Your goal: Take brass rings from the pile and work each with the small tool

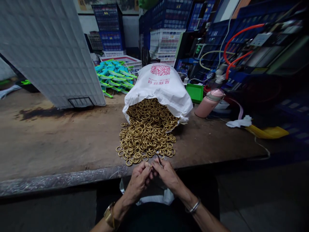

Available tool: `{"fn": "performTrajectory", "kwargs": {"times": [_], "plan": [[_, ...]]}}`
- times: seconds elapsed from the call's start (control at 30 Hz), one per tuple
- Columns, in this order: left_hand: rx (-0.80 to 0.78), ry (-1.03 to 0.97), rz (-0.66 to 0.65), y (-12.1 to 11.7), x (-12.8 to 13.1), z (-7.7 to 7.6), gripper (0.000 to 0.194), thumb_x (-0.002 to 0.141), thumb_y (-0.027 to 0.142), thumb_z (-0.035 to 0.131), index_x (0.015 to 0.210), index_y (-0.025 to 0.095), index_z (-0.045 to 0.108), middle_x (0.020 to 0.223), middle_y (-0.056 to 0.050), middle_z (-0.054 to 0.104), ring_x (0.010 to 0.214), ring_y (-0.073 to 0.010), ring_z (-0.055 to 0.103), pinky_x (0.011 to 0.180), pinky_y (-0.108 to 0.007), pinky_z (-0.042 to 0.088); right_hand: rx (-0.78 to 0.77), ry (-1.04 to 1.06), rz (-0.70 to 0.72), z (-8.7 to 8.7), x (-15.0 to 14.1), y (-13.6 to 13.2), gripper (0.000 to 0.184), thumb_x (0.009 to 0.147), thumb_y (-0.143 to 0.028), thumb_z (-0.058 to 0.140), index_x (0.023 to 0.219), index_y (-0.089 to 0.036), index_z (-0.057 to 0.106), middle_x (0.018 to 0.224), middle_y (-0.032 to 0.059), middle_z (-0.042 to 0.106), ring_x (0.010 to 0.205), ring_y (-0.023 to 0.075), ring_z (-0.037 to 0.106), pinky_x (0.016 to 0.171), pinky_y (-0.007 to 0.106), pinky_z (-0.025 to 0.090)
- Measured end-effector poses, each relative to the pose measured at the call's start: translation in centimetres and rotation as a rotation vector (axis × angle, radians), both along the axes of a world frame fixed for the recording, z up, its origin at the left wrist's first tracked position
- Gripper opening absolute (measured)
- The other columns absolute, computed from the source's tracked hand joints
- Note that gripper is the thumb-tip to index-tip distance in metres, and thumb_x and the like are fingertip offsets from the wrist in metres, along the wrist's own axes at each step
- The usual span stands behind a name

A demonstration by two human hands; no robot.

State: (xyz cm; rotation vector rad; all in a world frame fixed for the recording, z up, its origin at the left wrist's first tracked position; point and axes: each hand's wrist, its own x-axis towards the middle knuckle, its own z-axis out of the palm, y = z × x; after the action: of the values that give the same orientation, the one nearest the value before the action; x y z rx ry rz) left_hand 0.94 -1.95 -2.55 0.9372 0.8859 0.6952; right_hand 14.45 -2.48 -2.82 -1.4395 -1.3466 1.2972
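Note:
Just beyond the table's front edge, my left hand (139, 180) and my right hand (169, 176) meet at the fingertips. A thin dark pointed tool (158, 158) sticks up from my right hand, which is closed around it; its exact kind is too small to tell. My left thumb and fingers are pinched together, and whatever they hold is hidden. Right ahead of my fingers, a heap of gold-coloured rings (147, 138) spills onto the table from the mouth of a white woven sack (160, 83). Below my hands hangs a pale open bag (156, 198), partly covered by them.
A tall grey-white panel (50, 48) stands on the wooden table (72, 141) at left. Teal and green plastic parts (114, 75) are piled behind it. At right are a pink bottle (209, 103), a green tray (194, 92), a yellow piece (269, 131) and machinery with red hoses.

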Motion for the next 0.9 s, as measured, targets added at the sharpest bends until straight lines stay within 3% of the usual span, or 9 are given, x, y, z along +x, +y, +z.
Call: {"fn": "performTrajectory", "kwargs": {"times": [0.1, 0.2, 0.27, 0.43, 0.53, 0.67, 0.8, 0.9], "plan": [[0.004, 0.003, 0.009, -0.1, 0.1, 0.2, 0.035, 0.074, 0.050, 0.050, 0.066, 0.016, 0.044, 0.060, 0.004, 0.047, 0.040, -0.0029, 0.028, 0.035, -0.016, 0.018, 0.010, -0.085, -0.033, -0.1, 0.2, 0.0, 0.033, 0.083, -0.040, 0.034, 0.061, -0.018, 0.045, 0.053, -0.0027, 0.048, 0.053, 0.0101, 0.046, 0.054, 0.021, 0.035], [0.006, 0.022, 0.055, -0.1, 0.1, 0.3, 0.034, 0.073, 0.050, 0.052, 0.067, 0.017, 0.043, 0.057, 0.005, 0.045, 0.039, -0.0029, 0.028, 0.036, -0.016, 0.018, 0.083, -0.347, -0.037, -0.3, 0.4, -0.4, 0.025, 0.082, -0.032, 0.035, 0.066, -0.019, 0.049, 0.058, -0.0014, 0.051, 0.056, 0.0116, 0.048, 0.056, 0.022, 0.034], [0.028, 0.022, 0.078, -0.1, 0.1, 0.0, 0.033, 0.074, 0.049, 0.052, 0.069, 0.017, 0.043, 0.058, 0.005, 0.045, 0.041, -0.0033, 0.029, 0.037, -0.016, 0.019, 0.112, -0.532, 0.034, -0.3, 0.4, -0.8, 0.015, 0.077, -0.021, 0.038, 0.074, -0.020, 0.052, 0.063, -0.0003, 0.056, 0.061, 0.0128, 0.051, 0.058, 0.022, 0.033], [0.116, -0.024, 0.069, -0.2, -0.1, -1.3, 0.028, 0.078, 0.045, 0.049, 0.072, 0.018, 0.042, 0.053, 0.008, 0.035, 0.043, -0.0042, 0.026, 0.041, -0.016, 0.021, 0.084, -0.826, 0.155, 0.1, 0.1, -1.3, 0.034, 0.062, -0.006, 0.037, 0.088, -0.021, 0.054, 0.075, 0.0011, 0.063, 0.070, 0.0153, 0.057, 0.061, 0.023, 0.030], [0.181, -0.005, 0.079, -0.2, -0.2, -1.6, 0.027, 0.078, 0.043, 0.049, 0.071, 0.018, 0.042, 0.054, 0.008, 0.033, 0.045, -0.0048, 0.025, 0.042, -0.017, 0.022, 0.074, -0.905, 0.172, 0.3, 0.0, -1.2, 0.036, 0.060, -0.006, 0.036, 0.090, -0.020, 0.053, 0.078, 0.0024, 0.064, 0.072, 0.0163, 0.058, 0.059, 0.024, 0.028], [0.227, 0.044, 0.068, -0.4, -0.4, -0.8, 0.028, 0.080, 0.042, 0.047, 0.068, 0.017, 0.043, 0.058, 0.006, 0.039, 0.047, -0.0050, 0.029, 0.044, -0.017, 0.024, 0.085, -0.948, 0.230, 0.0, 0.1, -1.0, 0.035, 0.060, -0.006, 0.038, 0.090, -0.019, 0.050, 0.073, 0.0020, 0.063, 0.068, 0.0161, 0.057, 0.056, 0.024, 0.025], [0.192, 0.070, 0.020, -1.3, -0.9, 0.6, 0.030, 0.079, 0.044, 0.048, 0.067, 0.016, 0.046, 0.057, 0.004, 0.043, 0.045, -0.0046, 0.032, 0.042, -0.017, 0.025, 0.077, -1.008, 0.185, -0.4, 0.4, -0.6, 0.028, 0.065, -0.008, 0.040, 0.090, -0.018, 0.049, 0.070, 0.0030, 0.063, 0.064, 0.0158, 0.056, 0.053, 0.024, 0.022], [0.078, -0.004, -0.049, -1.9, -1.1, 1.0, 0.032, 0.077, 0.047, 0.049, 0.068, 0.016, 0.048, 0.056, 0.004, 0.047, 0.039, -0.0035, 0.032, 0.037, -0.017, 0.023, 0.089, -0.998, 0.091, -0.5, 0.4, 0.1, 0.027, 0.067, -0.006, 0.039, 0.089, -0.017, 0.048, 0.070, 0.0035, 0.063, 0.062, 0.0149, 0.056, 0.053, 0.024, 0.023]]}}
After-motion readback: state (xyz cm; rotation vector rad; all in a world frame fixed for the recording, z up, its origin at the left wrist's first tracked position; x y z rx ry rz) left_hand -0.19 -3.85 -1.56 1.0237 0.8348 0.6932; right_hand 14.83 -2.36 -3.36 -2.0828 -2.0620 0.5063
